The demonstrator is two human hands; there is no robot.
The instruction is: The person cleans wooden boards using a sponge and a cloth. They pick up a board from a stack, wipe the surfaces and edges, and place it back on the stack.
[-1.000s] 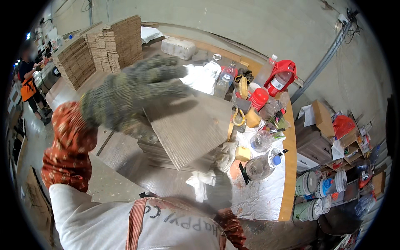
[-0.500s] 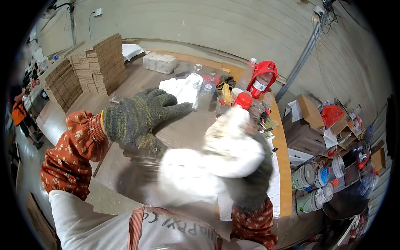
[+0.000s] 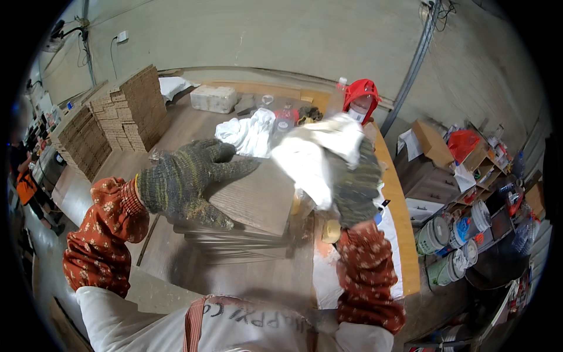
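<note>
My left hand (image 3: 185, 183), in a dark green knitted glove, lies with spread fingers on the left part of a low stack of grey-brown boards (image 3: 261, 196). My right hand (image 3: 359, 185), in a matching glove, is raised to the right of the stack. It grips a white cloth (image 3: 309, 161), whose loose part hangs over the far right corner of the boards. The cloth hides most of the right fingers. Past the stack, a crumpled white cloth (image 3: 246, 132) rests on the table beside a clear bottle (image 3: 285, 120).
Tall stacks of brown boards (image 3: 132, 111) stand at the far left. A white block (image 3: 213, 99) sits at the back. A red bag with a bottle (image 3: 360, 97) stands far right. Beyond the table's right edge are buckets (image 3: 433, 233) and a cabinet (image 3: 431, 182). A person (image 3: 26, 179) is at far left.
My right hand has swept the white cloth from the near side of the stack up and away to the right, uncovering the boards. My left hand stays on the stack.
</note>
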